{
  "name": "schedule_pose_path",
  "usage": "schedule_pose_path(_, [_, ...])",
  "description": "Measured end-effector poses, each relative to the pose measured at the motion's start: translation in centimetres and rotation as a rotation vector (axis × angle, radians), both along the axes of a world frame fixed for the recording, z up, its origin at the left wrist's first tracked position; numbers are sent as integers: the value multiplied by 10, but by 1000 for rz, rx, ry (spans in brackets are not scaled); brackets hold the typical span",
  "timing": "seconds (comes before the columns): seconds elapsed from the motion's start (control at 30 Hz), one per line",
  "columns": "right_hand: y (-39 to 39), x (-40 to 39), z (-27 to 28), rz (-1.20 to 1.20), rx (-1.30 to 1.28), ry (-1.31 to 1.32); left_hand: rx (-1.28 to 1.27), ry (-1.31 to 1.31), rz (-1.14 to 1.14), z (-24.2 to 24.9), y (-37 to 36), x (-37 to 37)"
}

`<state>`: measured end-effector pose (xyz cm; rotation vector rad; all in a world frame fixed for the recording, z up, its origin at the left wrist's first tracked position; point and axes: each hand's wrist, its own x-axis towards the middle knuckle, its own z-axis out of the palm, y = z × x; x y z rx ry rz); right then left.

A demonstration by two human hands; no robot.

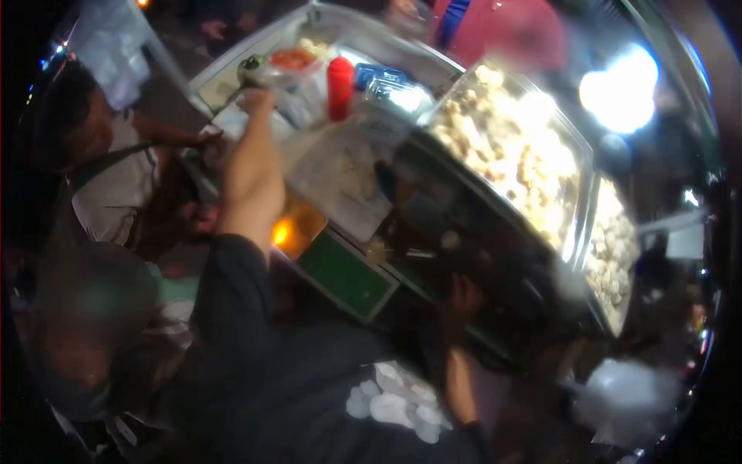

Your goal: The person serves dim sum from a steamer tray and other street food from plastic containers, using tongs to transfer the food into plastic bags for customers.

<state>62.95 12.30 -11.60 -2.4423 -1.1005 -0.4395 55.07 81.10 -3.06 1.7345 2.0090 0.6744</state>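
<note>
My left arm reaches across to the far left of the stall, and my left hand (256, 102) is blurred there, beside clear plastic bags (297, 104) and a food tray (292, 59) with orange-red contents. Its fingers cannot be made out. To its right stands a red squeeze bottle (339, 89), with blue and clear plastic packs (386, 83) behind. Low on the right, my right hand (464, 298) is in deep shadow near the dark counter edge. Whether it holds anything is hidden by the dark.
A clear-walled case (583, 166) of pale lumpy pieces (502, 147) stands on the right. An orange flame (283, 231) glows near a green panel (344, 271). A pale sheet (348, 178) lies mid-counter. People (116, 170) are close on the left; another in red (510, 31) stands beyond.
</note>
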Motion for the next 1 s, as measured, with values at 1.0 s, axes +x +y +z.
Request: schedule_pose_path(1.0, [186,-13,11,328,-61,9,1040,-1533,-467,268,-414,-112])
